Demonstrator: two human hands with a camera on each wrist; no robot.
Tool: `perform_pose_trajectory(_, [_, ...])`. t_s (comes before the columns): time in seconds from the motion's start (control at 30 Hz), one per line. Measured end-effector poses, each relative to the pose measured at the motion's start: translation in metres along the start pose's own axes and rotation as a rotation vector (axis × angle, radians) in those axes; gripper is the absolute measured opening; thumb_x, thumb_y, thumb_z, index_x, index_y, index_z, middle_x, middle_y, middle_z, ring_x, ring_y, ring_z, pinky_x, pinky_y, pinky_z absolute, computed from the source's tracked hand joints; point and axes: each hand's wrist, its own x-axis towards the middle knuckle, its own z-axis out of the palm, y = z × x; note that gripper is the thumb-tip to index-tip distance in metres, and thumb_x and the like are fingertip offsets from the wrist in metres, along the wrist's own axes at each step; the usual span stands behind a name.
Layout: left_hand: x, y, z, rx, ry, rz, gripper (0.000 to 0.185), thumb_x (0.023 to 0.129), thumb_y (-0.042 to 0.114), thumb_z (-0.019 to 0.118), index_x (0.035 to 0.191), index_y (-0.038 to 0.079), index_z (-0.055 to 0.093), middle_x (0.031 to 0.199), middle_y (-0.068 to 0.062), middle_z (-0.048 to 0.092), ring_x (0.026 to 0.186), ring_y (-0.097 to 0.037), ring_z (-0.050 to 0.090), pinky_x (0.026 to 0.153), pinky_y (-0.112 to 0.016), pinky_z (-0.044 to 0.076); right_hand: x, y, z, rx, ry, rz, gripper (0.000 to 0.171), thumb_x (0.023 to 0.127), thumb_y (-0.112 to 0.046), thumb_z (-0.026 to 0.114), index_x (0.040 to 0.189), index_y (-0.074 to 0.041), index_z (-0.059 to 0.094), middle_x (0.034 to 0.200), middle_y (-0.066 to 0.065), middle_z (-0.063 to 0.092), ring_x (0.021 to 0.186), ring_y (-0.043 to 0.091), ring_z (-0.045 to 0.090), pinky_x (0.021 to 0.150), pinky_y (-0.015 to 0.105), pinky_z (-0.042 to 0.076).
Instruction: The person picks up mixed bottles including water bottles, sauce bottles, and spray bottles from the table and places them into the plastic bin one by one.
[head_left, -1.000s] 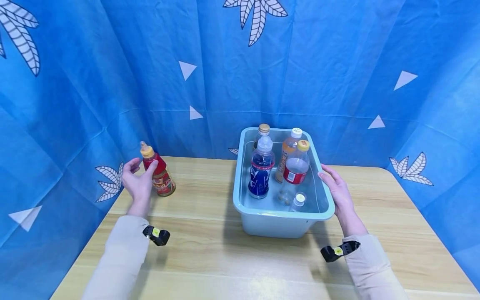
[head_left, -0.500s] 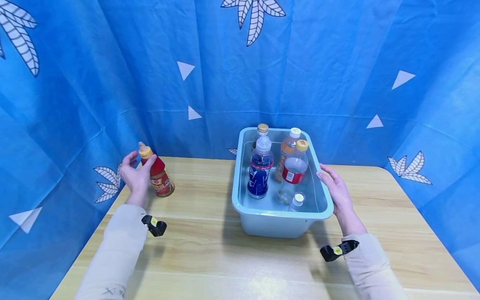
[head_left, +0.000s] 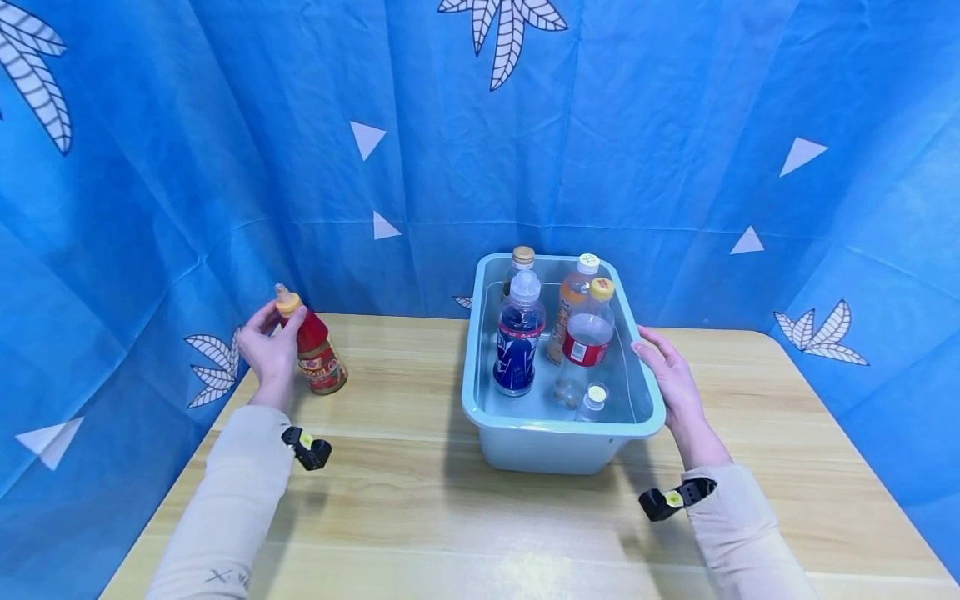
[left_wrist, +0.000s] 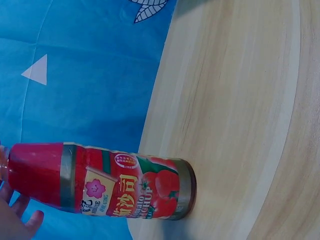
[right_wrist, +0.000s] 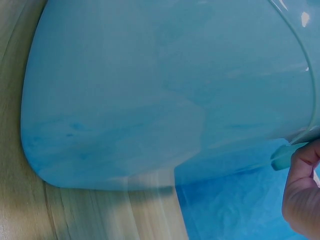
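Observation:
On the table's left stands a red ketchup bottle (head_left: 321, 362) with a yellow nozzle cap, tilted in the head view. My left hand (head_left: 270, 354) pinches its neck just below the cap, thumb on the near side. The left wrist view shows the label of the ketchup bottle (left_wrist: 125, 182) and fingertips (left_wrist: 35, 220) around the neck. My right hand (head_left: 671, 387) grips the right rim of a light blue plastic bin (head_left: 543, 450). In the right wrist view the bin's wall (right_wrist: 115, 100) fills most of the frame, with the thumb (right_wrist: 302, 165) bent at the rim.
Inside the bin stand several bottles: one with a blue label (head_left: 517, 354), an orange drink bottle (head_left: 576, 292), a red-labelled one with a yellow cap (head_left: 587, 346), a brown-capped one (head_left: 522, 260) and a small white-capped one (head_left: 592, 402). A blue curtain (head_left: 465, 167) hangs behind the wooden table (head_left: 397, 492).
My left hand has shifted slightly up and left and closed in on the ketchup bottle's neck. The right hand keeps its place on the bin; the whole head view drifts slightly.

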Motion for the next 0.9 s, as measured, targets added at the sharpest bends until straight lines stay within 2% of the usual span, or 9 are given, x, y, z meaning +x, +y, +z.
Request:
perform_pose_trajectory(0.07, [0.012, -0.014, -0.001, -0.008, -0.003, 0.005, 0.051, 0.065, 0.036, 0.076, 0.112, 0.023, 0.061, 0.116, 0.003, 0.057, 0.110, -0.013, 0.048, 0.097, -0.028, 0.033, 0.000, 0.000, 0.000, 0.005, 0.002, 0.001, 0.060, 0.086, -0.035, 0.056, 0.138, -0.018, 0.032, 0.111, -0.001, 0.048, 0.088, 0.006, 0.057, 0.072, 0.022, 0.049])
perform_pose_trajectory(0.2, [0.019, -0.021, -0.001, -0.014, 0.002, 0.007, 0.050, 0.064, 0.034, 0.077, 0.110, 0.022, 0.063, 0.113, 0.003, 0.059, 0.106, -0.012, 0.052, 0.091, -0.023, 0.039, 0.000, 0.001, 0.001, 0.015, 0.004, -0.004, 0.059, 0.086, -0.033, 0.056, 0.138, -0.016, 0.032, 0.105, -0.005, 0.050, 0.088, 0.006, 0.057, 0.072, 0.021, 0.049])
perform_pose_trajectory(0.27, [0.027, -0.033, -0.002, -0.006, 0.010, 0.043, 0.049, 0.062, 0.036, 0.077, 0.108, 0.024, 0.064, 0.111, 0.004, 0.060, 0.103, -0.011, 0.054, 0.089, -0.023, 0.040, 0.000, 0.001, 0.001, 0.024, 0.004, -0.004, 0.058, 0.087, -0.032, 0.056, 0.137, -0.016, 0.032, 0.103, -0.007, 0.052, 0.088, 0.006, 0.058, 0.072, 0.021, 0.049])
perform_pose_trajectory(0.4, [0.001, -0.001, -0.004, 0.011, 0.022, 0.033, 0.046, 0.063, 0.034, 0.076, 0.107, 0.023, 0.065, 0.109, 0.002, 0.061, 0.099, -0.012, 0.057, 0.087, -0.024, 0.042, 0.000, 0.002, 0.002, 0.035, 0.002, -0.009, 0.056, 0.088, -0.030, 0.055, 0.137, -0.015, 0.033, 0.099, -0.010, 0.054, 0.086, 0.006, 0.058, 0.072, 0.021, 0.049])
perform_pose_trajectory(0.43, [-0.002, 0.001, -0.005, -0.046, 0.017, 0.044, 0.046, 0.062, 0.032, 0.079, 0.105, 0.022, 0.066, 0.107, 0.002, 0.062, 0.096, -0.010, 0.058, 0.084, -0.021, 0.044, 0.000, 0.002, 0.002, 0.034, 0.003, -0.008, 0.055, 0.088, -0.030, 0.055, 0.136, -0.015, 0.034, 0.099, -0.010, 0.054, 0.086, 0.006, 0.058, 0.072, 0.021, 0.049])
perform_pose_trajectory(0.5, [-0.032, 0.038, -0.005, -0.048, 0.027, 0.010, 0.044, 0.063, 0.028, 0.078, 0.105, 0.019, 0.066, 0.107, -0.001, 0.062, 0.095, -0.012, 0.059, 0.085, -0.024, 0.044, 0.000, 0.001, 0.002, 0.032, 0.004, -0.009, 0.054, 0.088, -0.030, 0.055, 0.136, -0.016, 0.035, 0.100, -0.009, 0.054, 0.086, 0.005, 0.058, 0.071, 0.021, 0.049])
perform_pose_trajectory(0.57, [-0.044, 0.054, -0.005, -0.034, 0.037, 0.015, 0.043, 0.063, 0.028, 0.078, 0.104, 0.019, 0.067, 0.106, -0.002, 0.063, 0.095, -0.013, 0.059, 0.085, -0.025, 0.044, -0.001, 0.001, 0.003, 0.020, 0.008, -0.012, 0.054, 0.088, -0.031, 0.055, 0.135, -0.016, 0.036, 0.100, -0.009, 0.053, 0.086, 0.005, 0.058, 0.071, 0.021, 0.049])
perform_pose_trajectory(0.7, [-0.059, 0.079, -0.001, 0.038, 0.016, 0.024, 0.046, 0.065, 0.031, 0.075, 0.108, 0.018, 0.065, 0.110, -0.002, 0.061, 0.098, -0.015, 0.057, 0.085, -0.027, 0.044, -0.001, 0.000, 0.002, -0.003, 0.017, -0.016, 0.054, 0.088, -0.032, 0.055, 0.136, -0.016, 0.035, 0.102, -0.008, 0.051, 0.087, 0.005, 0.057, 0.072, 0.020, 0.048])
perform_pose_trajectory(0.9, [-0.069, 0.099, 0.004, 0.057, -0.025, 0.032, 0.048, 0.063, 0.032, 0.076, 0.108, 0.019, 0.065, 0.109, -0.002, 0.062, 0.097, -0.015, 0.058, 0.082, -0.025, 0.046, -0.001, 0.000, 0.001, 0.003, 0.022, -0.010, 0.056, 0.087, -0.033, 0.055, 0.137, -0.017, 0.034, 0.105, -0.007, 0.050, 0.089, 0.006, 0.056, 0.072, 0.020, 0.048])
